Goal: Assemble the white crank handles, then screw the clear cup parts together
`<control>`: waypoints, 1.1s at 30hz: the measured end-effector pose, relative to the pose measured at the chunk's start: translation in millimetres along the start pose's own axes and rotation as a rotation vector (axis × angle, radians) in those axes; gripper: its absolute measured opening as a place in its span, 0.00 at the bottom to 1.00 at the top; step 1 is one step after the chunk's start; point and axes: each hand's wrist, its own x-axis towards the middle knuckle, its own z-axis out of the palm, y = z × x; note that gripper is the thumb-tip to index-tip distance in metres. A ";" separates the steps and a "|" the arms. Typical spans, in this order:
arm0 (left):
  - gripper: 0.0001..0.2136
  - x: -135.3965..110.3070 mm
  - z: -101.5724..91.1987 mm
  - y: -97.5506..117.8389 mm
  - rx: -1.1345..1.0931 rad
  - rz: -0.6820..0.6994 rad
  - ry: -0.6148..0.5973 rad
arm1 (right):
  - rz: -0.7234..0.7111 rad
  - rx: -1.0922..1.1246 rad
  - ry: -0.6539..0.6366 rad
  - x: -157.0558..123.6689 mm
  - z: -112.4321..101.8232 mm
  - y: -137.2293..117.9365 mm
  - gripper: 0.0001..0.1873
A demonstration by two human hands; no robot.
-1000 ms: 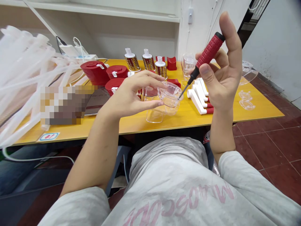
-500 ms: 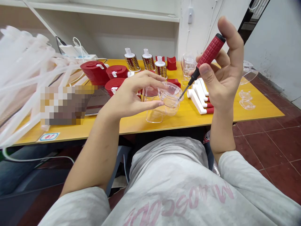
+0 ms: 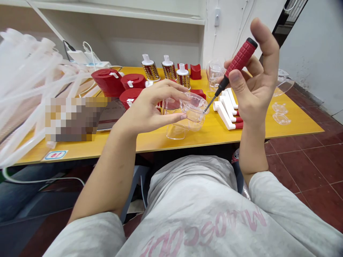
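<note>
My right hand (image 3: 254,75) grips a screwdriver (image 3: 239,60) by its red and black handle. The dark shaft slants down to the left, and its tip meets the right rim of a clear plastic housing (image 3: 197,101). On the other side, my left hand (image 3: 158,107) holds that housing between thumb and fingers. The housing is transparent, with a round upper opening and a wider lower part resting on the yellow table (image 3: 150,142). Whether a screw sits under the tip is too small to tell.
White crank handles with red grips (image 3: 227,112) lie right of the housing. Metal grater drums (image 3: 168,67) and red bases (image 3: 108,82) stand behind. Clear parts (image 3: 281,114) lie at the right. Long translucent plastic strips (image 3: 29,82) and a power strip (image 3: 99,65) occupy the left.
The screwdriver's handle and my right-hand fingers have shifted very slightly. My left hand and the clear housing stay practically in place.
</note>
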 end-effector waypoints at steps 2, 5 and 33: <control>0.21 -0.1 -0.2 0.0 -0.004 0.000 -0.009 | -0.032 -0.027 0.016 1.6 1.0 5.2 0.53; 0.20 -0.4 -0.4 -0.8 -0.003 0.008 -0.020 | -0.101 0.020 0.026 2.7 0.1 11.7 0.46; 0.20 -0.4 0.1 -2.1 -0.009 0.011 -0.016 | -0.049 0.151 -0.029 7.4 -1.9 27.7 0.52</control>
